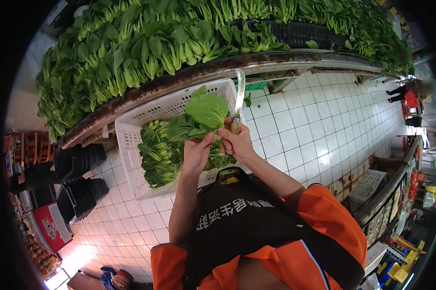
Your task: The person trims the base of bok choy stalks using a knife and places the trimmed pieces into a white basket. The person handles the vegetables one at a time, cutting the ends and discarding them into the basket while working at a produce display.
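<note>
Between my hands is a head of bok choy [207, 108], its broad green leaves pointing away from me. My left hand [197, 154] grips it from the left, low on the leaves. My right hand [238, 141] pinches its stem end and also holds the wooden handle of a curved knife [240, 92], whose blade points away from me. Below both hands stands a white perforated plastic crate [129, 145] holding several heads of bok choy [156, 148]. The base of the held head is partly hidden by my fingers.
A display stand with a rusty edge [189, 72], heaped with leafy greens [131, 58], runs along the far side. Stacked black shopping baskets [82, 195] stand at left. White floor tiles [294, 127] extend right towards a person [410, 90] and a wooden-framed counter [384, 199].
</note>
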